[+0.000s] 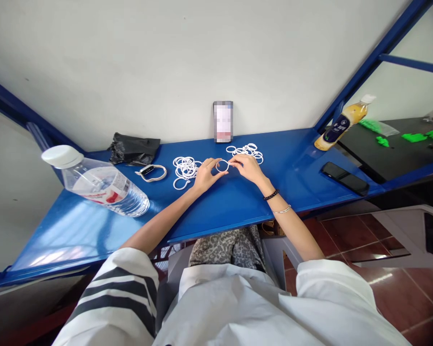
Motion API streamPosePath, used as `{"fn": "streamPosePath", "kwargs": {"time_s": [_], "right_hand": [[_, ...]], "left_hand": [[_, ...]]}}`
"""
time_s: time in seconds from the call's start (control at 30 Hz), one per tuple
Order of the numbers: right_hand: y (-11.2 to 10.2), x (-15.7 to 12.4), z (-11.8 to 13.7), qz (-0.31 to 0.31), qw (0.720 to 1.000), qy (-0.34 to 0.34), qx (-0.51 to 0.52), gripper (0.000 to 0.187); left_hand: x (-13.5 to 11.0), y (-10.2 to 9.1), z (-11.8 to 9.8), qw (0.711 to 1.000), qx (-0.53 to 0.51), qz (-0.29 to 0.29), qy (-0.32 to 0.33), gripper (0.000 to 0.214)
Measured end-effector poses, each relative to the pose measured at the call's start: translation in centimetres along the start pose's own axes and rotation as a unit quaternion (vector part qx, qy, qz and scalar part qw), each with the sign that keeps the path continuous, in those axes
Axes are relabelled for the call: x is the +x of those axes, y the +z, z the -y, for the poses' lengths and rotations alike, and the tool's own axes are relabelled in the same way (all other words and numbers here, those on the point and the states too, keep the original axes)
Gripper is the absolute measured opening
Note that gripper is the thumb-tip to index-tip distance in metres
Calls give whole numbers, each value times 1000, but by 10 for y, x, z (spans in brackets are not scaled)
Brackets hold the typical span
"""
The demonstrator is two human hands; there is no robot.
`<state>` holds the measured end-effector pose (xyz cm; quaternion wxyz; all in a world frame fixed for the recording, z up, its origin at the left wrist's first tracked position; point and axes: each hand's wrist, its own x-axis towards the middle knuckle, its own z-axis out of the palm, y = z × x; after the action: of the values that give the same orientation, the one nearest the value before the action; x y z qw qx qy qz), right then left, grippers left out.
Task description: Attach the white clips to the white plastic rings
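Between my two hands, above the blue table (216, 206), is one thin white ring (217, 166). The fingers of my left hand (206, 174) are closed on the ring's left side. My right hand (248, 167) pinches its right edge between thumb and fingertips. Beside my left hand lies a heap of white rings (185, 168), some with a small knob or clasp at the edge. Just behind my right hand is a second group of white rings (252, 149), partly hidden by the hand.
A phone (223, 121) leans on the wall. On the left stand a large water bottle (101, 185), a pale-strapped watch (152, 172) and a black plastic bag (134, 148). To the right are a yellow drink bottle (342, 126) and a dark phone (345, 179) near the edge.
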<state>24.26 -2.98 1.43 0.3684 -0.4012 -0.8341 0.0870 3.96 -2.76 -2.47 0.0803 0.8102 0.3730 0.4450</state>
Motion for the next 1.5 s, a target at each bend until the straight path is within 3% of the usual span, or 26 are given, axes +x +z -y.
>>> {"fn": "streamPosePath", "kwargs": {"time_s": [0.57,0.97,1.5], "right_hand": [[-3,0,6,3,1000,3,9,17],[-1,0,5,7,1000,23,13,19],[1,0,4,2,1000,12,18,12]], "left_hand": [[0,-4,-3,999,27,19,-10,50],[0,-5,-5,999,29,-18,-19,51],[0,-3,-6,998,59,18,11,41]]}}
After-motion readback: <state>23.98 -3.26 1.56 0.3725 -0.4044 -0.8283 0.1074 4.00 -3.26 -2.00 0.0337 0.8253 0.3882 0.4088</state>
